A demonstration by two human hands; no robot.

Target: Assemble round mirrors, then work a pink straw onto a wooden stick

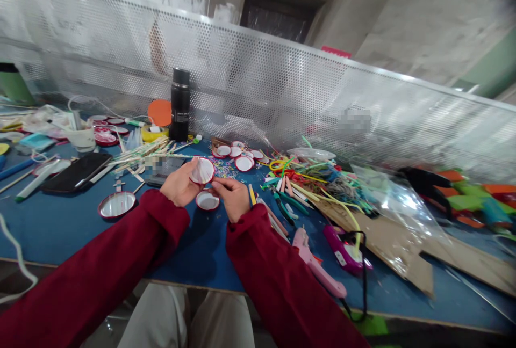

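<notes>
Between bent thumb and fingers of left hand, holds red-rimmed disc firmly by left side, raised off blue table, with pale, streaky face tilted up. At lower right rim, shows right hand with thumb and forefinger tips drawn close together; cannot tell whether pinching rim, gripping something thin or leaving a slight gap.

Judge disc light, thin and fairly stiff, probably slick across the face; cannot tell material, so treat as maybe brittle or easy to dent. Best taken by red rim, thumb against fingers at opposite edges, without pressing the middle.

Just below hands, see second disc flat on table; farther left, mirror-like disc. Past fingertips, note tiny coloured bits and disc pile. To the right, list pliers, pink glue gun, purple device, cardboard. To the left, list black phone and thin sticks. At back, log black bottle before perforated metal panel.
</notes>
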